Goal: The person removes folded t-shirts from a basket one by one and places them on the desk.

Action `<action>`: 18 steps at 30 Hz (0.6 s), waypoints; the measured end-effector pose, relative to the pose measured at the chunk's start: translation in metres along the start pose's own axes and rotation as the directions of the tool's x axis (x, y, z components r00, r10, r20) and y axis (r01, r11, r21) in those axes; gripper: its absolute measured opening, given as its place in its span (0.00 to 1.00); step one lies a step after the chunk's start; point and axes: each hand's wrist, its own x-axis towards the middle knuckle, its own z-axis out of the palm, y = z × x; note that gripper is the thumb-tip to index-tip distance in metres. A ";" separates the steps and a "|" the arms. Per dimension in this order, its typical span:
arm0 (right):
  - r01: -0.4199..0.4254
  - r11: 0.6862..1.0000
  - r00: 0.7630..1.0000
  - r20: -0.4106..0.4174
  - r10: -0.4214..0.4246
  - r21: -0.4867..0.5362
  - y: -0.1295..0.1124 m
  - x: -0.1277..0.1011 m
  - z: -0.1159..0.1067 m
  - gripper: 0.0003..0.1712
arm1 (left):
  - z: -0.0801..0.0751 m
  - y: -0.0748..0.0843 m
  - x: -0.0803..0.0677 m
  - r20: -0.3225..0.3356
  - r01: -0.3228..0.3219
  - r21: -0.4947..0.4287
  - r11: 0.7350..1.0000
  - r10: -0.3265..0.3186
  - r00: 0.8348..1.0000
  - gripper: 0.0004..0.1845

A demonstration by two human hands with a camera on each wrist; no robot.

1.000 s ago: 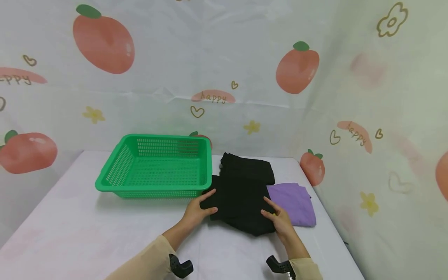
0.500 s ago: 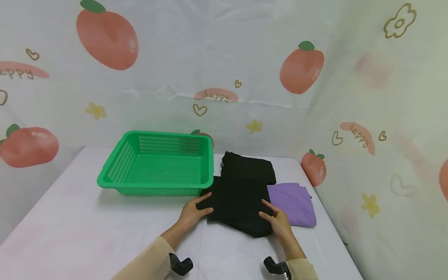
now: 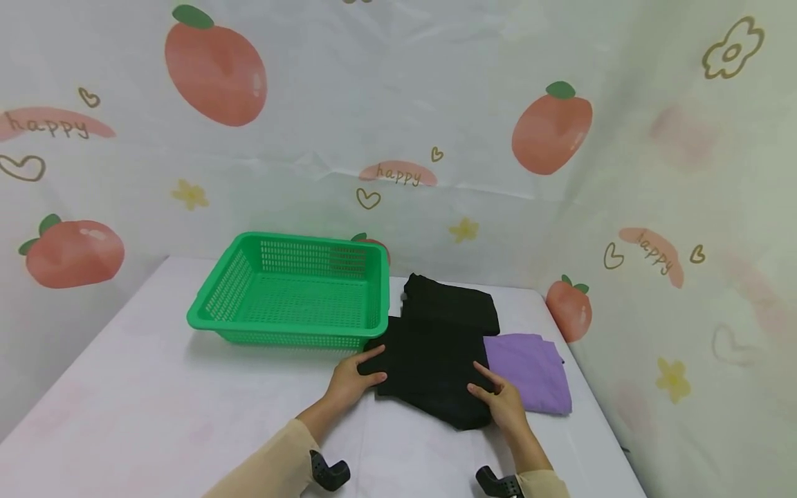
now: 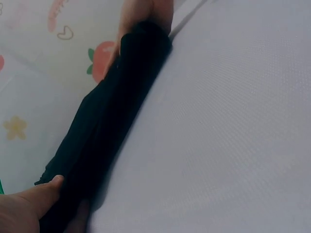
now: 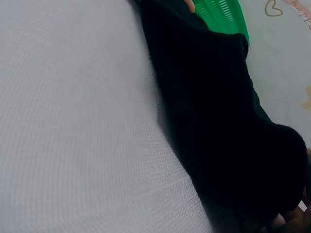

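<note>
A folded black garment (image 3: 429,366) lies in front of me, its near edge angled, with a hand at each side. My left hand (image 3: 350,380) grips its left side; in the left wrist view the thumb (image 4: 46,194) lies on top and fingers show at the underside. Gripping the right side is my right hand (image 3: 507,404), thumb and forefinger spread over the cloth. Its fingertips (image 5: 278,222) peek from below the fabric in the right wrist view, where the garment hides most of that hand.
A green plastic basket (image 3: 299,332) with nothing in it stands left of the garment, close to it. Behind lies another folded black garment (image 3: 454,308). A folded purple garment (image 3: 529,373) is at the right, near the edge of the white-covered table (image 3: 156,415). A fruit-print curtain (image 3: 299,173) hangs behind.
The head view has turned a little, so the scene sits further right. Both hands keep their hold, and the black garment has moved slightly left relative to the purple one.
</note>
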 end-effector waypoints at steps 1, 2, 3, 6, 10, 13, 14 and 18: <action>0.003 1.000 1.000 -0.003 -0.003 -0.004 -0.001 0.000 0.001 0.32 | 0.000 0.000 0.000 0.000 -0.002 -0.001 1.000 0.002 1.000 0.30; 0.004 1.000 1.000 -0.004 -0.004 -0.014 -0.002 0.000 0.001 0.32 | -0.001 0.001 -0.001 0.002 -0.007 0.002 1.000 0.007 1.000 0.30; 0.007 1.000 1.000 -0.001 -0.007 -0.022 -0.004 0.000 0.001 0.32 | -0.002 0.001 -0.001 0.006 -0.013 0.012 1.000 0.013 1.000 0.30; 0.042 0.995 0.998 0.051 -0.037 -0.089 -0.012 0.001 -0.001 0.32 | -0.010 0.003 -0.003 0.039 -0.026 0.073 0.997 0.023 0.999 0.30; 0.128 0.958 0.985 0.142 -0.093 -0.256 -0.027 0.000 -0.015 0.28 | -0.033 0.016 -0.012 0.186 -0.021 0.170 0.985 -0.011 0.983 0.32; 0.215 0.871 0.974 0.163 -0.158 -0.442 -0.039 0.000 -0.034 0.24 | -0.057 0.035 -0.023 0.358 -0.039 0.248 0.968 -0.055 0.932 0.33; 0.246 0.833 0.968 0.164 -0.189 -0.495 -0.044 0.002 -0.041 0.24 | -0.065 0.043 -0.025 0.405 -0.059 0.278 0.959 -0.061 0.912 0.32; 0.395 0.681 0.916 0.208 -0.343 -0.616 -0.073 0.018 -0.057 0.25 | -0.096 0.080 -0.021 0.505 -0.124 0.307 0.944 -0.051 0.862 0.28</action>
